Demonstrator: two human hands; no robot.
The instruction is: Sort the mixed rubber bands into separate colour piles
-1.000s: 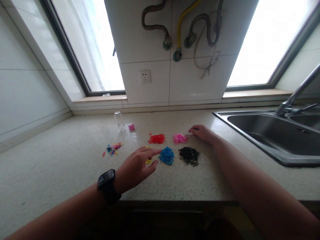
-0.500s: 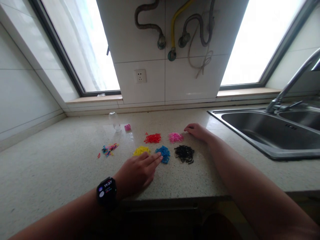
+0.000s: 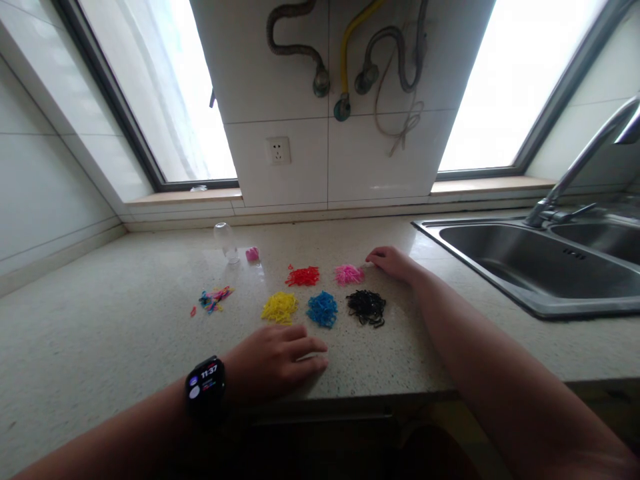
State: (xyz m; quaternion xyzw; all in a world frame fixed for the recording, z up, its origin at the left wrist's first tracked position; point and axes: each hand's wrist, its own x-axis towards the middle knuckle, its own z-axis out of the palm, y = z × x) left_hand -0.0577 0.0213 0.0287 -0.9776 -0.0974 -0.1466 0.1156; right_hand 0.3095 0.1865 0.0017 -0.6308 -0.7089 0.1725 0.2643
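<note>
My left hand (image 3: 280,355), with a black watch on its wrist, rests palm down near the counter's front edge. Its fingers are apart and hold nothing. Just beyond it are a yellow pile (image 3: 279,307) and a blue pile (image 3: 323,309) of what look like small rubber bands. A black pile (image 3: 367,307) lies right of the blue one. My right hand (image 3: 393,262) rests on the counter beside the pink pile (image 3: 349,274), fingers loosely extended, nothing visible in them. Left of the pink sits a red pile (image 3: 303,276).
A mixed-colour heap (image 3: 215,300) lies on the left of the counter (image 3: 125,347). Behind it stand a clear bottle (image 3: 227,243) and a pink cap (image 3: 252,254). To the right is a steel sink (image 3: 500,267) with a faucet (image 3: 575,163).
My left hand has drawn back from the blue pile toward the counter's front edge, its fingers now spread, uncovering the yellow pile. My right hand stays beside the pink pile.
</note>
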